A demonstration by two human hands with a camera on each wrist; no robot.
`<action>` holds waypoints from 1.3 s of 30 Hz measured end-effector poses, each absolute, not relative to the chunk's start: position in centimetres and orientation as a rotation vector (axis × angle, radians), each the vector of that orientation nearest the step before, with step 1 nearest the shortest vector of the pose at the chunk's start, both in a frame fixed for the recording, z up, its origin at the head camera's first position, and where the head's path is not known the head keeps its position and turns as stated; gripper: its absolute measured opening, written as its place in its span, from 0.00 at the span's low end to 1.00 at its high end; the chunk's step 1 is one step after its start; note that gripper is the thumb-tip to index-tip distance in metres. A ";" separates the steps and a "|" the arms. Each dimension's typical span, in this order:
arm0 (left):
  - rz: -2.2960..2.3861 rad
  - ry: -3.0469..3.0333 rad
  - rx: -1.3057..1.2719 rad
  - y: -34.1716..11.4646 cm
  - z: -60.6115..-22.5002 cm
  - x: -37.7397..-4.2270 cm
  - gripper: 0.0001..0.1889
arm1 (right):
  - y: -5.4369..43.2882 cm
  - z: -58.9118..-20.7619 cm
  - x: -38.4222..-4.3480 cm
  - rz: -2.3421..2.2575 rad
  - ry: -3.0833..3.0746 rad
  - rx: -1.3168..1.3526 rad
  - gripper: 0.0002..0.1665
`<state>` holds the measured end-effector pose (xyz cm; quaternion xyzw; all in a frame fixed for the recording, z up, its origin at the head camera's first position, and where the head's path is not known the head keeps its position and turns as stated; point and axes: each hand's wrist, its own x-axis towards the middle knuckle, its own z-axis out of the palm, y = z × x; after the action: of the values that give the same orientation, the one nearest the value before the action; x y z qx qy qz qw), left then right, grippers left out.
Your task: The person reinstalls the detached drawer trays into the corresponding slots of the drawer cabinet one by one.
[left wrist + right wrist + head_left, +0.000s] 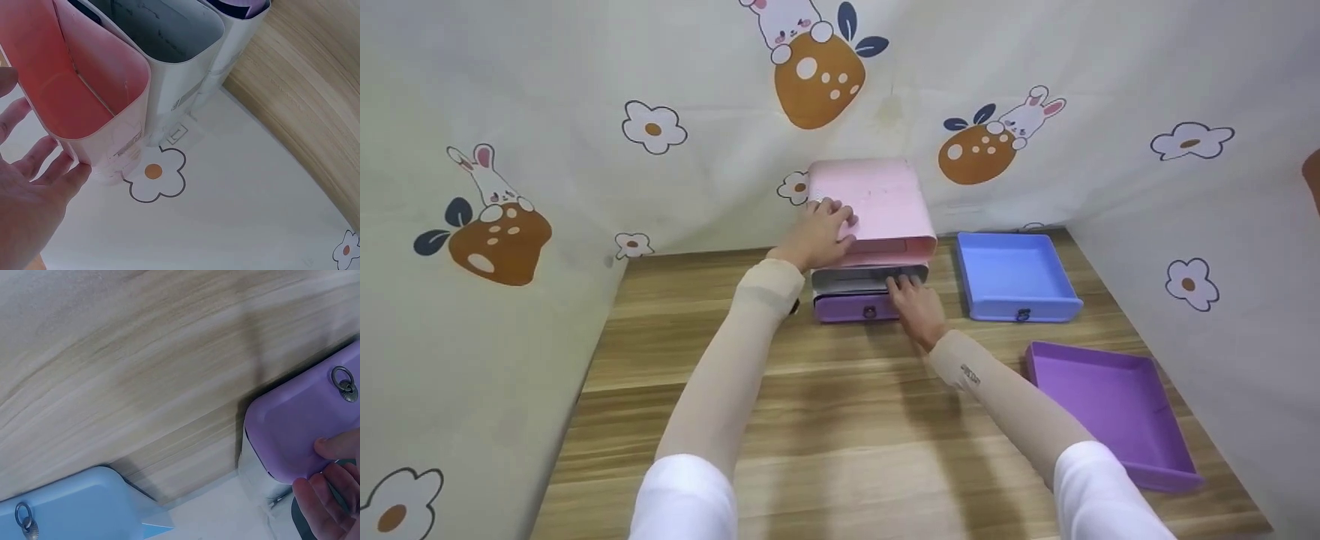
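Drawer unit, three tiers, standing at the back of a wooden table, near a printed cloth. Bottom tier: fitted purple drawer, ring pull to the front, seemingly almost fully home. Middle grey shell and pink top shell: open-fronted, no drawer front in either. Outside the unit, to its right: one blue drawer and one loose purple drawer, the latter partly behind the right arm. Judged from this: one tier filled, two unfilled. Left hand: reached forward, arched over the left upper edge of the pink top shell, fingers resting there unclenched. Right hand: low at the front, thumb on the fitted purple drawer's face, fingers over its upper edge, pinching it
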<state>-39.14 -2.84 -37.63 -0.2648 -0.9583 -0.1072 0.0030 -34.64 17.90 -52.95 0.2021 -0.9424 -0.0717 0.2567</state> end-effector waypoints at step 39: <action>-0.437 -3.030 -0.812 -2.8 -38.2 -39.3 0.19 | 29.2 -49.1 -24.0 -0.012 -2.611 0.618 0.15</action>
<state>-39.29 -2.79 -38.20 -0.2563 -0.9566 -0.1381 -0.0131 -23.98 29.21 -49.08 0.2244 -0.9476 -0.0045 0.2273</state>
